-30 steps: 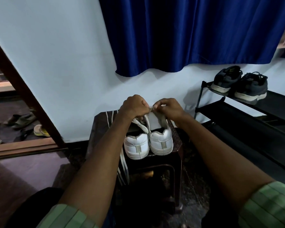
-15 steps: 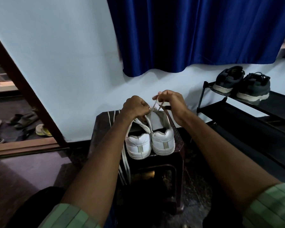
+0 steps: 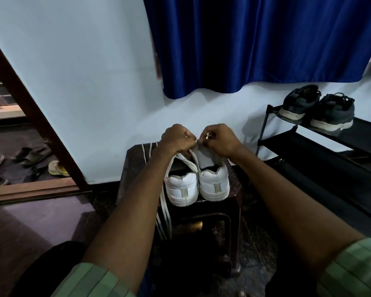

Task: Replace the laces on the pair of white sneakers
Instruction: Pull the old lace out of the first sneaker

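Note:
Two white sneakers stand heel-toward-me on a dark stool: the left sneaker and the right sneaker. My left hand and my right hand meet above the right sneaker's tongue, each closed on a white lace end of that shoe. Loose white laces hang over the stool's front left side, and more laces lie on the stool behind my left wrist. The sneakers' fronts are hidden by my hands.
A black shoe rack stands to the right with a pair of dark sneakers on top. A blue curtain hangs on the white wall behind. At left a doorway with a wooden frame shows sandals on the floor.
My right hand, which had lifted up pulling the lace half a second ago, has come back down beside my left hand over the right sneaker.

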`<state>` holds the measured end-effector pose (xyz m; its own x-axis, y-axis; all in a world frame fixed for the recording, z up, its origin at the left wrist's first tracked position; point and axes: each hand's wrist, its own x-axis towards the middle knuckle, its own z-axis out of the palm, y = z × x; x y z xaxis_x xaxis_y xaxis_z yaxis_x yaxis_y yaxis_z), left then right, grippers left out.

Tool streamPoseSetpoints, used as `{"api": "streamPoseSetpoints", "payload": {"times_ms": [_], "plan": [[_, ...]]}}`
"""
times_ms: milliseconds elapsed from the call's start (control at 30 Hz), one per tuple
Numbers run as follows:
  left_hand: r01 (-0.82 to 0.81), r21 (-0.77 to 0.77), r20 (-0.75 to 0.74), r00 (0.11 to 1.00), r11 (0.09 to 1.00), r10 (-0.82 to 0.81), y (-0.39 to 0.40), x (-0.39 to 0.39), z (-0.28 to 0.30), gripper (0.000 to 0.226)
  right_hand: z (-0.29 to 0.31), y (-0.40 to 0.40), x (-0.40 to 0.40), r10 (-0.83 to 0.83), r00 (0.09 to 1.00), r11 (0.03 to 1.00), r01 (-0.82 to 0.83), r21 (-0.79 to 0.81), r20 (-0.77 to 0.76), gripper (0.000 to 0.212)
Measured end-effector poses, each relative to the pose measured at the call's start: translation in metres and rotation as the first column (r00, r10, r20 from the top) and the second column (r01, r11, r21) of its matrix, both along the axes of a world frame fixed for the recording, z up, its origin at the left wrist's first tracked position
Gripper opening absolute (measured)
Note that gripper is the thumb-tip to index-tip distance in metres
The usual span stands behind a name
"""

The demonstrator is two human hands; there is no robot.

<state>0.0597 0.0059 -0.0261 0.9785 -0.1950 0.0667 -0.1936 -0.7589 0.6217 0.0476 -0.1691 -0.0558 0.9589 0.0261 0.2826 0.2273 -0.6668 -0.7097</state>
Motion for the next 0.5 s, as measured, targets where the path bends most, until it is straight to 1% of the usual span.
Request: {"api": "streamPoseSetpoints", "payload": {"times_ms": [33,67,100,133,167,200,233,267,300,333,367,400,433,467,500], "plan": [[-0.002,0.000,0.002,1.000,1.000,0.002,0.000,0.000,0.000,0.021,0.003,0.001,-0.003,0.019,1.000,0.968,-0.018,0.251,-0.002,0.014],[-0.004,0.001,0.002,1.000,1.000,0.004,0.000,0.001,-0.001,0.021,0.007,0.002,-0.006,0.034,0.999,0.884,-0.023,0.468,-0.015,0.020],[-0.010,-0.001,-0.001,1.000,1.000,0.010,0.000,0.002,-0.001,0.021,0.010,0.002,-0.007,0.055,0.998,0.789,-0.017,0.614,-0.043,0.024],[-0.015,-0.007,-0.001,1.000,1.000,0.015,0.000,0.002,-0.002,0.021,0.012,0.003,-0.008,0.066,0.995,0.731,-0.001,0.682,-0.069,0.025],[-0.019,-0.012,-0.003,1.000,1.000,0.019,0.000,0.002,-0.002,0.021,0.012,0.002,-0.009,0.059,0.995,0.736,0.015,0.677,-0.086,0.023],[-0.016,-0.013,-0.004,1.000,1.000,0.016,0.000,0.002,-0.002,0.021,0.012,0.000,-0.009,0.024,0.996,0.818,0.026,0.574,-0.080,0.019],[-0.011,-0.011,-0.004,1.000,1.000,0.011,0.000,0.002,-0.001,0.021,0.010,-0.003,-0.007,-0.013,0.999,0.926,0.032,0.376,-0.052,0.014],[-0.004,-0.009,-0.002,1.000,1.000,0.004,0.000,0.002,-0.002,0.021,0.007,-0.006,-0.007,-0.036,0.999,0.991,0.038,0.126,-0.018,0.015],[0.000,-0.007,0.000,1.000,1.000,0.000,0.000,0.002,-0.002,0.020,0.004,-0.006,-0.006,-0.050,0.999,0.993,0.051,-0.102,0.012,0.018],[0.000,-0.004,0.003,1.000,1.000,0.000,0.000,0.002,-0.002,0.020,0.003,-0.005,-0.005,-0.054,0.998,0.965,0.057,-0.255,0.019,0.018],[-0.004,-0.002,0.006,1.000,1.000,0.004,0.000,0.002,-0.002,0.019,0.002,-0.003,-0.004,-0.065,0.998,0.942,0.066,-0.329,0.016,0.015],[-0.008,-0.002,0.006,1.000,1.000,0.008,0.001,0.003,-0.003,0.019,0.001,-0.003,-0.003,-0.071,0.997,0.932,0.071,-0.356,0.014,0.012],[-0.011,-0.001,0.003,1.000,1.000,0.011,0.001,0.003,-0.003,0.019,-0.001,-0.003,-0.002,-0.067,0.998,0.936,0.068,-0.346,0.015,0.009],[-0.013,0.001,-0.003,1.000,1.000,0.013,0.001,0.003,-0.003,0.019,-0.002,-0.003,-0.001,-0.048,0.999,0.965,0.051,-0.258,0.021,0.004],[-0.017,0.001,-0.010,1.000,1.000,0.017,0.002,0.003,-0.003,0.017,-0.001,-0.003,0.000,-0.026,0.999,0.996,0.028,-0.089,0.025,0.003]]}}
